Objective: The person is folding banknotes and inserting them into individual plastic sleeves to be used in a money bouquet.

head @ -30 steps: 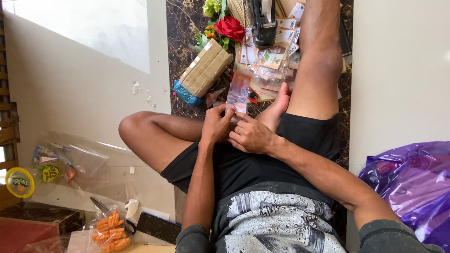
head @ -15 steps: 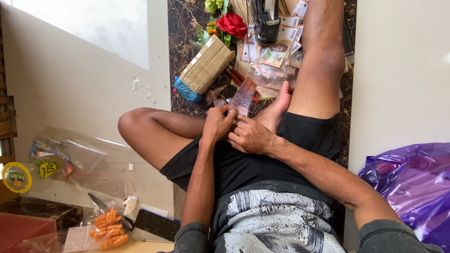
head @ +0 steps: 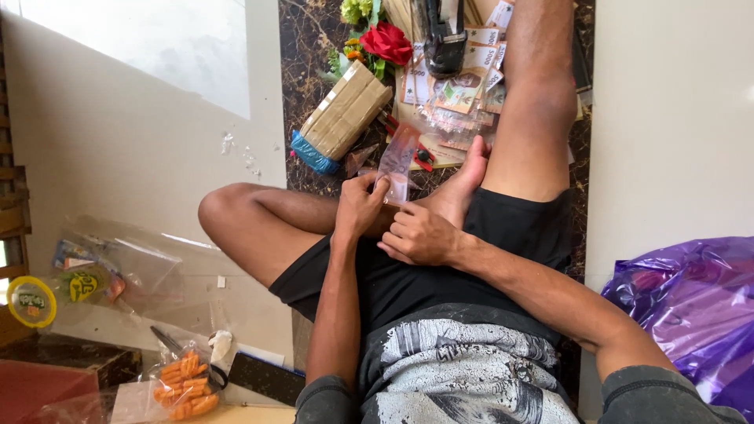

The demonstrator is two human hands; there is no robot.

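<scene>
The left hand (head: 360, 206) pinches the lower edge of a small clear plastic sleeve with a pink note inside (head: 397, 161); the right hand (head: 420, 234) is curled just beside it, fingers at the sleeve's bottom corner. The sleeve stands above the person's lap. Just beyond the sleeve lie a brown taped cardboard bundle (head: 347, 111), a red fabric rose (head: 388, 42) and spread banknotes (head: 463, 90).

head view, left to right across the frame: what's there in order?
Round yellow-rimmed tape roll → clear bag of orange pieces → brown taped cardboard bundle → left hand → right hand → crumpled purple plastic bag.
</scene>
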